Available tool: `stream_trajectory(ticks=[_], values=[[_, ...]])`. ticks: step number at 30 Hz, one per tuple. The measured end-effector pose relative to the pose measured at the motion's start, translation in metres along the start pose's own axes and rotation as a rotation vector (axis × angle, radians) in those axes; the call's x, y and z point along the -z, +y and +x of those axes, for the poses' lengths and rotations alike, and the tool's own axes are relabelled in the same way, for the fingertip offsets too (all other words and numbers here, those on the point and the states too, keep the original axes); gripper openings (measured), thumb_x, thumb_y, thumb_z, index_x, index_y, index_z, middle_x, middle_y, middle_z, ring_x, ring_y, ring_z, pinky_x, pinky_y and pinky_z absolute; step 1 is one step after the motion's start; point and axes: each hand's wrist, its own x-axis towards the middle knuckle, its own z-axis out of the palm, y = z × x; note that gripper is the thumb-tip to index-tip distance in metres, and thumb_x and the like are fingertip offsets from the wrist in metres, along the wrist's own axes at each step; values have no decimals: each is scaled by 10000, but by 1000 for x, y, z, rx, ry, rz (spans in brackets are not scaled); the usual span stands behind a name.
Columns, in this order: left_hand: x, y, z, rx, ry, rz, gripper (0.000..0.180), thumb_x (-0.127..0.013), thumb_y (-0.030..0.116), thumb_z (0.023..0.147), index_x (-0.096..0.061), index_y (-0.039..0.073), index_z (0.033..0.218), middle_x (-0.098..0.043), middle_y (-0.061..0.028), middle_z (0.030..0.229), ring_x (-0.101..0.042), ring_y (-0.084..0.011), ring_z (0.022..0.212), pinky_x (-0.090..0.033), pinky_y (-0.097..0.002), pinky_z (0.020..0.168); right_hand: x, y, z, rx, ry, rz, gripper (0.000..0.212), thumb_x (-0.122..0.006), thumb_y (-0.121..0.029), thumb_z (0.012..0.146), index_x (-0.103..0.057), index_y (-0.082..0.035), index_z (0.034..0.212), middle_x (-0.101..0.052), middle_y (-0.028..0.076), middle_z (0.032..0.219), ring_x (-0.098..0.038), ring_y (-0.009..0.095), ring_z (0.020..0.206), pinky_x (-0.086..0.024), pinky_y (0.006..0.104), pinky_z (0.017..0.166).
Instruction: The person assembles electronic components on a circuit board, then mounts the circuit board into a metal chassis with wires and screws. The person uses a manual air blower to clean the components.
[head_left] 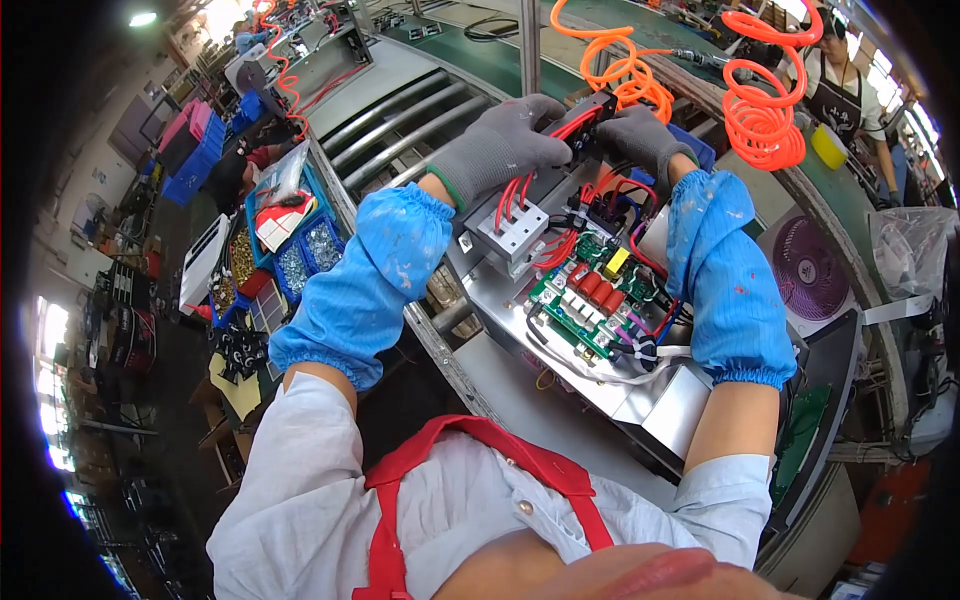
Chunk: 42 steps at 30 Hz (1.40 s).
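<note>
In grey gloves, both my hands are at the far end of an open metal chassis (492,300). A black part (592,112) with red wires lies between them. My left hand (505,148) grips this black part from its left, the thumb by the red wires. My right hand (645,140) closes around its right side; its fingertips are partly hidden. Nearer to me in the chassis sits a green circuit board (575,322) with red and white components. A silver terminal block (510,238) with red cables stands left of the board.
Metal rollers (400,125) run beyond my left arm. Blue bins (322,245) of small hardware stand at the left. Orange coiled hoses (765,110) hang at the upper right. A purple fan (808,268) is at the right, and another person (835,85) stands farther back.
</note>
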Motion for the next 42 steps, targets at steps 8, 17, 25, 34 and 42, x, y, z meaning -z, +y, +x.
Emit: stream_trajectory(ticks=[8, 17, 25, 34, 42], values=[[-3, -3, 5, 12, 2, 6, 586, -705, 194, 740, -524, -58, 1237, -629, -170, 1125, -611, -210, 1037, -463, -310, 937, 0, 11, 6, -164, 39, 234, 239, -620, -170, 779, -656, 61, 825, -633, 72, 712, -618, 154, 620, -506, 289, 578], [-1, -3, 0, 23, 13, 3, 590, -706, 203, 743, -522, -53, 1241, -635, -175, 1110, -616, -206, 1012, -463, -311, 932, 0, -3, -5, -78, 88, 149, 193, -586, -103, 765, -671, 41, 863, -659, 107, 754, -628, 163, 624, -512, 296, 590], [1, -3, -7, -62, 57, -19, 579, -697, 252, 712, -564, -16, 1208, -652, -149, 1053, -627, -206, 972, -479, -308, 890, 0, -15, -13, -114, -119, -47, 248, -616, -164, 746, -707, -21, 927, -697, 147, 820, -677, 248, 785, -511, 340, 731], [13, -8, -54, -75, 16, -224, 577, -699, 222, 767, -517, -50, 1243, -572, -133, 1179, -565, -182, 1072, -449, -321, 947, -10, -27, -18, -71, 117, -487, 313, -556, -202, 768, -691, -123, 1039, -675, 153, 1006, -624, 342, 982, -490, 397, 841], [10, -19, -82, -332, 96, 62, 637, -709, 357, 747, -480, 105, 1286, -472, -221, 1270, -525, -394, 1141, -455, -417, 937, 93, 27, 44, -378, 495, -408, 309, -569, -206, 748, -699, -62, 988, -673, 207, 970, -652, 318, 934, -493, 398, 841]])
